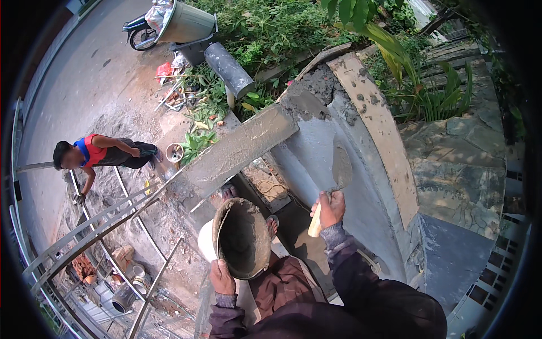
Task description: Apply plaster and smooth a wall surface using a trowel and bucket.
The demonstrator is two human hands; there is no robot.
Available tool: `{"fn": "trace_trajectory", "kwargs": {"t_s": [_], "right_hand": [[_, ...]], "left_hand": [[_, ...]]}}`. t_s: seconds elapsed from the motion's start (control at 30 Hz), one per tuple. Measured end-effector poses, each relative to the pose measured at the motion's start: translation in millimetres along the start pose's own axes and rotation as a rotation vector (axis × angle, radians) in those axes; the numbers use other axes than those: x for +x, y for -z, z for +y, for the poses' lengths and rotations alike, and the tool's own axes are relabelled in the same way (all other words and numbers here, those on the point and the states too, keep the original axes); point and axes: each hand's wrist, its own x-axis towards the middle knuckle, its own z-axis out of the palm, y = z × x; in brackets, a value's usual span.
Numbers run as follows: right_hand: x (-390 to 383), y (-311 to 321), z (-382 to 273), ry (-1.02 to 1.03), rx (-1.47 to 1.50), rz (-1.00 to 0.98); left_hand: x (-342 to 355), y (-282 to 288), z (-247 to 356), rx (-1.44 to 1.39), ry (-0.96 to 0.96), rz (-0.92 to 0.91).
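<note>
My left hand [222,277] grips the lower rim of a mortar-crusted bucket [262,240], tilted so its inside shows grey residue. What lies deep in the bucket is too shaded to tell. In my right hand [331,209] is a trowel, its pale handle [315,222] pointing down and its grey-smeared blade [341,166] pointing away from me. The blade is over a smooth grey sloping surface [361,186]; I cannot tell whether it touches. Beyond it, rough wet mortar [307,96] sits at the corner, joining a smoothed mortar ledge [243,147] that runs to the left.
A mortar-spotted board [372,107] edges the slope on the right. Metal framing [101,220] crosses the lower left. A person [107,152] bends there with one hand near the bars. Beyond are a grey cylinder [230,70], plants [254,28] and a motorbike [138,34] by a large bin.
</note>
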Motion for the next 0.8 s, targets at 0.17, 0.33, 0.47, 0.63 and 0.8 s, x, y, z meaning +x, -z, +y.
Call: {"fn": "trace_trajectory", "kwargs": {"t_s": [0.17, 0.33, 0.47, 0.63, 0.8], "right_hand": [[-59.3, 66.8, 16.4, 0.771, -1.259, -0.497], [-70.5, 42.8, 75.3, 0.364, -1.439, -0.755], [-98.8, 42.6, 37.3, 0.32, -1.147, -0.992], [-86.6, 70.5, -18.9, 0.25, -1.146, -0.931], [-70.7, 64.4, 5.1, 0.569, -1.417, -0.701]], "left_hand": [[-2.7, -19.2, 36.4, 0.087, -0.095, -0.121], [-5.5, -57.2, 78.6, 0.15, -0.363, -0.249], [4.0, -73.8, 77.5, 0.073, -0.379, -0.176], [14.0, -62.2, 97.6, -0.029, -0.357, -0.153], [19.6, -56.7, 87.6, -0.063, -0.282, -0.154]]}}
